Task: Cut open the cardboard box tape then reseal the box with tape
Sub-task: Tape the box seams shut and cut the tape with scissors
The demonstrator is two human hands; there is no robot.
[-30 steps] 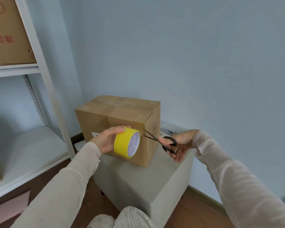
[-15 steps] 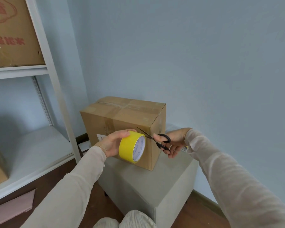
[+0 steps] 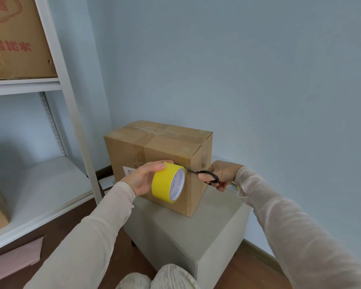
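Left grip (image 3: 143, 181): fingers curled round the yellow tape roll (image 3: 165, 184), in front of the cardboard box (image 3: 161, 147).
Tape roll: a light, stiff ring, probably best held by its rim.
Right grip (image 3: 224, 174): fingers closed through the handles of the black scissors (image 3: 207, 176), blades pointing toward the roll.
Box: on the grey stool (image 3: 186, 232), taped shut. Its walls likely dent, so steady it from above.

your left hand (image 3: 143, 180) sits at centre frame, fingers and thumb curled round the yellow tape roll (image 3: 164, 184). your right hand (image 3: 224, 174), just right of it, grips the black scissors (image 3: 208, 176). both sleeved arms reach in from the bottom corners.
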